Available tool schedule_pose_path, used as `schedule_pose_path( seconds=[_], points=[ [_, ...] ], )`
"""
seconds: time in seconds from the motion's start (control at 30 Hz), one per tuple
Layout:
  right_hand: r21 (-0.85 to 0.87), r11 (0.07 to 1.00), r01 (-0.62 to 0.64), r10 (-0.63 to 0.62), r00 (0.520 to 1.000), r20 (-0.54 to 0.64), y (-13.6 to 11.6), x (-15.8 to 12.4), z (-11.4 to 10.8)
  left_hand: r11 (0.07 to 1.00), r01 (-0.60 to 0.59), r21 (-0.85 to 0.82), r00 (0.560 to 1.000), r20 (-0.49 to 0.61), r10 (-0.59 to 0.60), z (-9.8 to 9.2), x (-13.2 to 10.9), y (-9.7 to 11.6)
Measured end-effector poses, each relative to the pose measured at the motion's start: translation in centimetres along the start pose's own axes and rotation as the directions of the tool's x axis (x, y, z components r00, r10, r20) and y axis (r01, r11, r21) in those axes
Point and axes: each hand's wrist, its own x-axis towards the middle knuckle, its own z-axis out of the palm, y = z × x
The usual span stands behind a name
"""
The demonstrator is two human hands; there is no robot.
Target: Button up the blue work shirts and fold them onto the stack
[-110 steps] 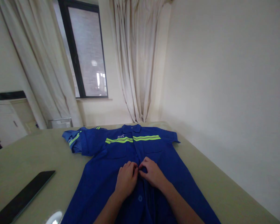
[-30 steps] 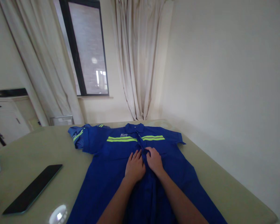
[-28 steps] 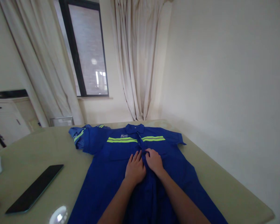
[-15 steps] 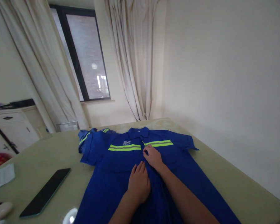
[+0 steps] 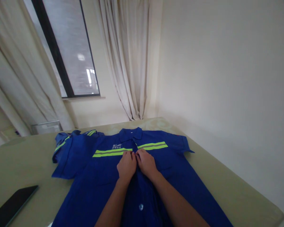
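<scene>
A blue short-sleeved work shirt [image 5: 97, 189] lies spread on the table, collar at the far end, with yellow-green reflective strips across the chest. My left hand [image 5: 127, 165] has its fingers closed on the front edge just under the strip. Beside it, almost touching, my right hand [image 5: 146, 162] pinches the other side of the same front opening. What sits between the fingertips is hidden. A pale button [image 5: 141, 206] shows lower on the front, between my forearms.
Another bundled blue garment [image 5: 63, 140] with reflective strips lies by the shirt's left sleeve. A dark flat tablet-like device [image 5: 15, 203] rests on the green-covered table [image 5: 21, 160] at left. A wall [image 5: 227, 94] runs along the right, a curtain [image 5: 130, 63] behind.
My left hand has moved up the shirt front to meet my right hand, and its fingers have closed. The button has come into view. The camera has shifted to the right.
</scene>
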Motion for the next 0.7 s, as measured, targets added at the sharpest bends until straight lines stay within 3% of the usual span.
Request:
schedule_pose_path(
  seconds=[0.3, 0.47, 0.7],
  points=[
    [-0.01, 0.995, 0.098, -0.099, 0.995, -0.016, -0.6, -0.1, -0.4, 0.994, 0.045, -0.097, 0.996, 0.075, -0.038, -0.2, 1.5, -1.5],
    [-0.003, 0.996, 0.092, -0.092, 0.996, 0.012, -0.5, -0.1, -0.3, 0.98, 0.015, -0.2, 0.999, 0.036, -0.008, 0.1, 2.3, -2.3],
    [0.043, 0.995, 0.091, -0.088, 0.994, -0.072, -0.5, -0.2, -0.5, 0.971, 0.017, -0.24, 1.0, -0.015, -0.021, 0.6, 2.3, -2.2]
  ],
)
